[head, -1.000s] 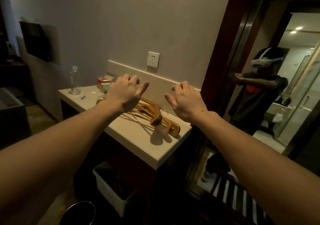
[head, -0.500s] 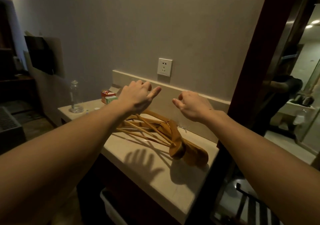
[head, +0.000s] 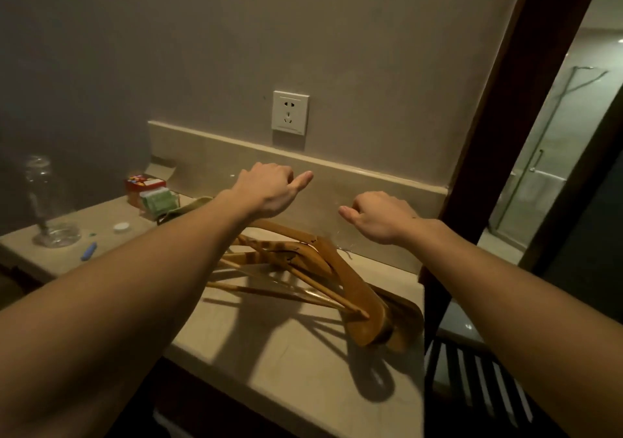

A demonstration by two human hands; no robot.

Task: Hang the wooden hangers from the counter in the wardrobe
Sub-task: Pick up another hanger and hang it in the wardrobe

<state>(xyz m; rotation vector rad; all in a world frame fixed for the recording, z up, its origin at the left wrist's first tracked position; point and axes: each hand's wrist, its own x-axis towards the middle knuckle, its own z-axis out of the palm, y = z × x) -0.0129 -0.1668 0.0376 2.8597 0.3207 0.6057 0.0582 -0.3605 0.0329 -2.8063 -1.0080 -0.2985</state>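
A pile of several wooden hangers (head: pixel 313 269) lies on the beige counter (head: pixel 286 363), their ends reaching the counter's right edge. My left hand (head: pixel 269 191) hovers above the pile's back end, fingers curled downward and thumb out, holding nothing. My right hand (head: pixel 381 216) hangs to the right of it, also above the hangers, fingers curled loosely and empty. Neither hand touches the hangers. No wardrobe is in view.
A clear glass bottle (head: pixel 47 208), small red and green boxes (head: pixel 148 194), a white cap (head: pixel 121 226) and a blue item (head: pixel 89 251) stand on the counter's left part. A wall socket (head: pixel 290 112) sits above. A dark door frame (head: pixel 505 134) borders the right.
The view has come closer to the counter and turned left. Both hands have lowered toward the hangers and their fingers have curled more.
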